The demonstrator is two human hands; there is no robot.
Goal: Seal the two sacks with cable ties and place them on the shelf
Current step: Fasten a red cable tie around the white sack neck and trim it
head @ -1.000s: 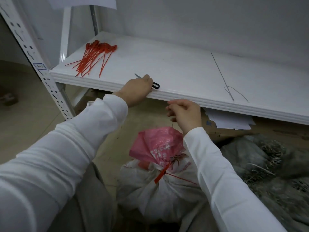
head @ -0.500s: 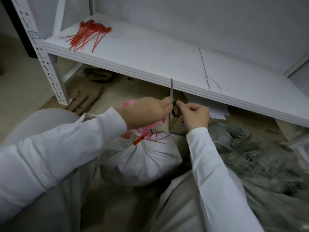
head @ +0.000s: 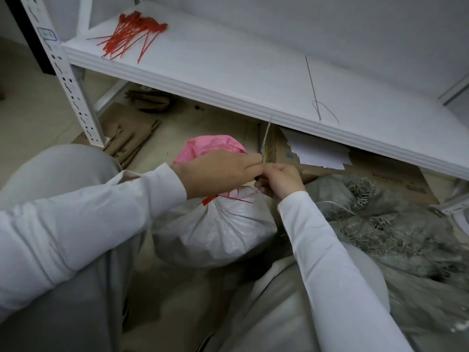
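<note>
Just above the sack (head: 215, 229), left hand (head: 220, 171) and right hand (head: 281, 179) grip scissors (head: 266, 138).
Blades point up; the tie tail (head: 236, 198) runs sideways beneath, tip nearest the right hand.

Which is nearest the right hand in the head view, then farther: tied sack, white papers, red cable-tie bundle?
1. Tied sack, just below the right hand.
2. White papers, under the shelf, rightward.
3. Red cable-tie bundle, shelf's far left.

Shelf board (head: 228, 72) lies open between the red cable ties (head: 129, 34) and the wire (head: 313, 90)
</note>
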